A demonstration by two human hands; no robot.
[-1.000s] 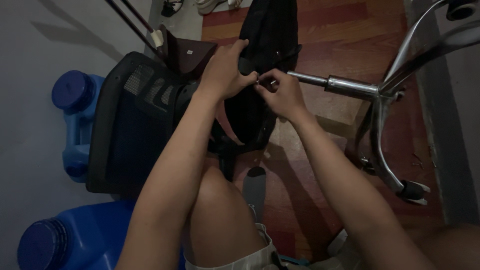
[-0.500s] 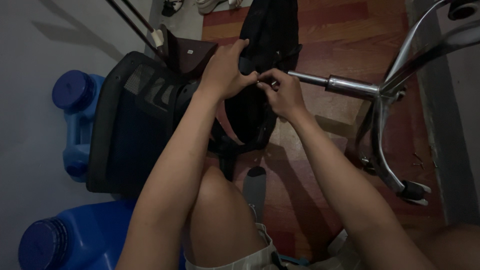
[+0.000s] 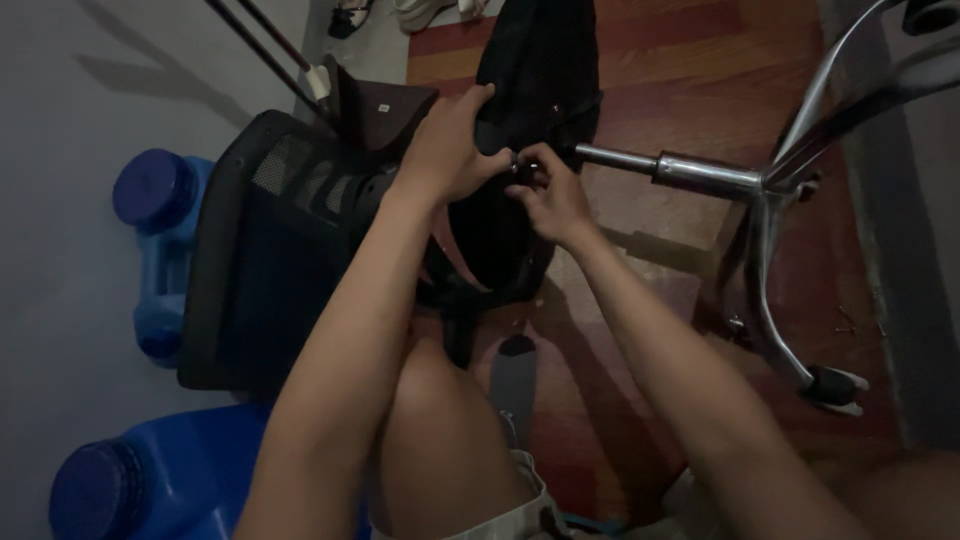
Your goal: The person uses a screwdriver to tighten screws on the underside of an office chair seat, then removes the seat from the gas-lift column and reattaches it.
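Right now both hands meet at the underside of an overturned chair seat (image 3: 520,120) lying on the wood floor (image 3: 700,60): the left hand (image 3: 450,145) grips the seat's edge, the right hand (image 3: 545,195) pinches something small against it, too dark to identify. Judging by that fingertip hold, the piece could slip and drop into the shadow beneath. Around, the mesh backrest (image 3: 270,260) and blue jugs (image 3: 160,230) crowd the left, and the chrome base (image 3: 770,200) juts close on the right.

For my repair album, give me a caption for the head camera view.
Both hands, left hand and right hand, work a small part on an overturned office chair beside its chrome base.
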